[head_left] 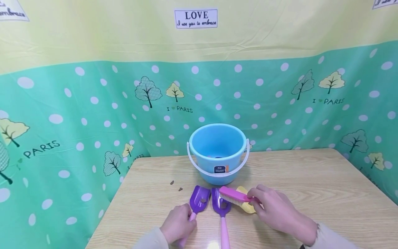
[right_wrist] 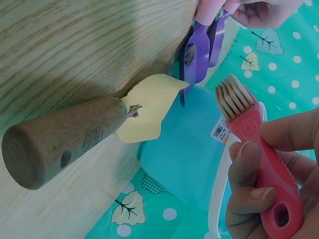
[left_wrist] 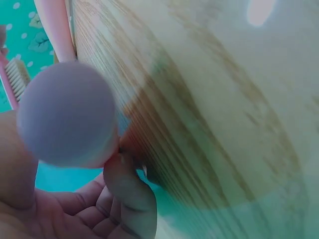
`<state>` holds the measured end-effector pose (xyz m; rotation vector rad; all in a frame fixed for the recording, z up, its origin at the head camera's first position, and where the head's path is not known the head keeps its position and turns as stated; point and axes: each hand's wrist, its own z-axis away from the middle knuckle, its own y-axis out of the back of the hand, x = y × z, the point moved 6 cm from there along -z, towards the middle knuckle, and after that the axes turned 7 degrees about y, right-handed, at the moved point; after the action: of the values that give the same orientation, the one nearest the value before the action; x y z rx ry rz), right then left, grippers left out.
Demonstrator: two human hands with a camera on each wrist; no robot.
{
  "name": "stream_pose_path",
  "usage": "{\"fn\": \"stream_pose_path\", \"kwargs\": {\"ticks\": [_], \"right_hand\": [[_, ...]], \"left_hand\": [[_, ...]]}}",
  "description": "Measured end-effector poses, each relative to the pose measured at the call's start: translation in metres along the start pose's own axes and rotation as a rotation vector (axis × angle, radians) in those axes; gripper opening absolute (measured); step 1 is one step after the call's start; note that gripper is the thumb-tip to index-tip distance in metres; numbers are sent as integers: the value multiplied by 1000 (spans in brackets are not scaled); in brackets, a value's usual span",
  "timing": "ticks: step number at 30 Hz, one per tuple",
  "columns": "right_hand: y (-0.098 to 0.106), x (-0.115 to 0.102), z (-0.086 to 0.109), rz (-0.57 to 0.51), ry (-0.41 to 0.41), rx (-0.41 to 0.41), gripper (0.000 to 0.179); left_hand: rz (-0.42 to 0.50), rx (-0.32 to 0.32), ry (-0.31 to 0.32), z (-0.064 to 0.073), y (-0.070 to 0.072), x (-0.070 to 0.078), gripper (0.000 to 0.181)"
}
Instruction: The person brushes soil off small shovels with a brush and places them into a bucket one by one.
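Note:
In the head view my left hand [head_left: 178,223] grips the pink handle of a purple toy shovel [head_left: 199,197], whose blade carries a small brown bit. Seen from the left wrist, the handle's round end [left_wrist: 67,114] sits between thumb and fingers. My right hand [head_left: 275,209] holds a pink brush [head_left: 231,194] with cream bristles, which overlaps a second purple shovel [head_left: 217,206] in the head view. Beneath the right hand lies a yellow scoop [head_left: 248,208]; its wooden handle [right_wrist: 65,139] and a brown bit [right_wrist: 133,110] on its blade show in the right wrist view.
Just beyond the blades stands a light blue bucket [head_left: 214,163] with its white handle [head_left: 199,170] hanging down in front. Two brown bits [head_left: 172,182] lie on the wooden table [head_left: 143,193] left of the bucket. A green and yellow patterned cloth [head_left: 93,131] hangs behind.

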<state>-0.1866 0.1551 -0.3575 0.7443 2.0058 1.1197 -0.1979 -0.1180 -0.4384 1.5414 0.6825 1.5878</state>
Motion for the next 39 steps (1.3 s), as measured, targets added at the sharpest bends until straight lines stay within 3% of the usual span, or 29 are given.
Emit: {"fn": "stream_pose_path", "kwargs": {"ticks": [8, 19, 29, 39], "right_hand": [[-2, -2, -1, 1, 16, 18, 20], [-7, -6, -4, -20, 3, 9, 21], [-13, -14, -10, -53, 4, 8, 20], [-22, -26, -18, -85, 66, 33, 18]], "left_hand": [[49, 17, 6, 1, 0, -3, 12], [77, 106, -7, 3, 5, -4, 8], [106, 104, -12, 5, 7, -3, 9], [93, 109, -17, 10, 14, -4, 9]]}}
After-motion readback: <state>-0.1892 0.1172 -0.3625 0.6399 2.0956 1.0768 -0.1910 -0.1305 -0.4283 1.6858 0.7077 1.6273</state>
